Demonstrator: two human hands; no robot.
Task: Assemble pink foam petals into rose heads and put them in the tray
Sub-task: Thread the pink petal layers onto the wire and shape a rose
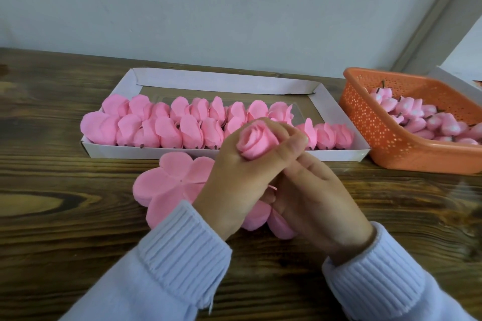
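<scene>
My left hand (234, 177) grips a rolled pink foam rose head (257, 142), with fingers and thumb curled round it, just in front of the tray. My right hand (315, 195) sits right below it, fingers curled in under the rose's base; the contact itself is hidden. Under both hands lies a stack of flat pink flower-shaped petal sheets (169, 185) on the table. The white cardboard tray (125, 150) behind holds two rows of several finished pink rose heads (167, 130).
An orange perforated plastic basket (386, 143) stands at the right, holding several pink-white buds with short dark stems. A white box edge (456, 83) shows behind it. The wooden table (65, 190) meets a grey wall at the back.
</scene>
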